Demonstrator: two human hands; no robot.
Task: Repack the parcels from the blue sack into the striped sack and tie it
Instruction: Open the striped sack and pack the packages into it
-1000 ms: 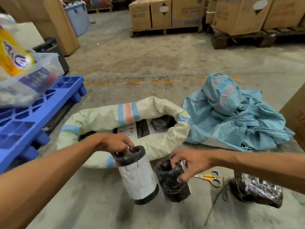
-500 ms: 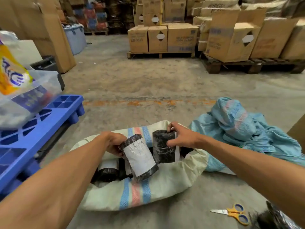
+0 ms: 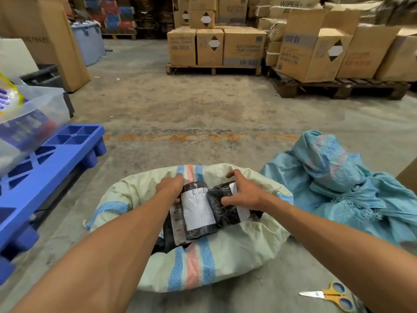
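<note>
The striped sack [image 3: 203, 263], cream with blue and pink bands, lies open on the concrete floor in front of me. Inside its mouth my left hand [image 3: 170, 188] grips a black-wrapped parcel with a white label [image 3: 197, 213]. Beside it my right hand [image 3: 244, 192] holds a second black parcel [image 3: 222, 211], fingers curled over its top. More black parcels [image 3: 173, 229] lie beneath them in the sack. The blue sack [image 3: 334, 184] sits crumpled on the floor to the right.
Yellow-handled scissors [image 3: 329, 295] lie on the floor at the lower right. A blue plastic pallet [image 3: 52, 163] carrying clear bags of goods stands at the left. Cardboard boxes on wooden pallets [image 3: 216, 46] line the back.
Both hands have carried the two parcels from the floor up into the striped sack's mouth and lowered them onto the parcels inside. The view has tilted up and forward.
</note>
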